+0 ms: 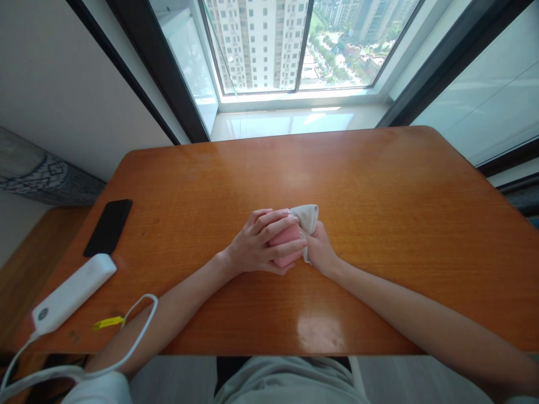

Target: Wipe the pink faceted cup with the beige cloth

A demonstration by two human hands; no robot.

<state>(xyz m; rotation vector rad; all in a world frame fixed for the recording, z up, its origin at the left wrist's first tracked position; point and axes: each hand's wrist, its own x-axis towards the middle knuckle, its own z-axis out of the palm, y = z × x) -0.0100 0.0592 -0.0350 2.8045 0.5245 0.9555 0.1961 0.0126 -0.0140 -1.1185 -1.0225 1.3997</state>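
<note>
A small pink object point(286, 238), box-like with rounded edges, is held over the middle of the wooden table point(400, 224). My left hand point(269, 241) wraps over its top and near side with the fingers spread across it. What kind of thing it is cannot be made out under the fingers. On its right side, my right hand point(319, 247) is closed on a pale grey cloth point(306, 217). The cloth bunches up above the right hand and touches the pink object, and a bit of it hangs below.
A black phone point(108, 227) lies at the table's left edge. Nearer me is a white power bank point(73, 293) with a white cable point(143, 342) that loops over my left forearm and bears a yellow tag point(108, 322). Beyond the table's far edge is a window point(298, 45).
</note>
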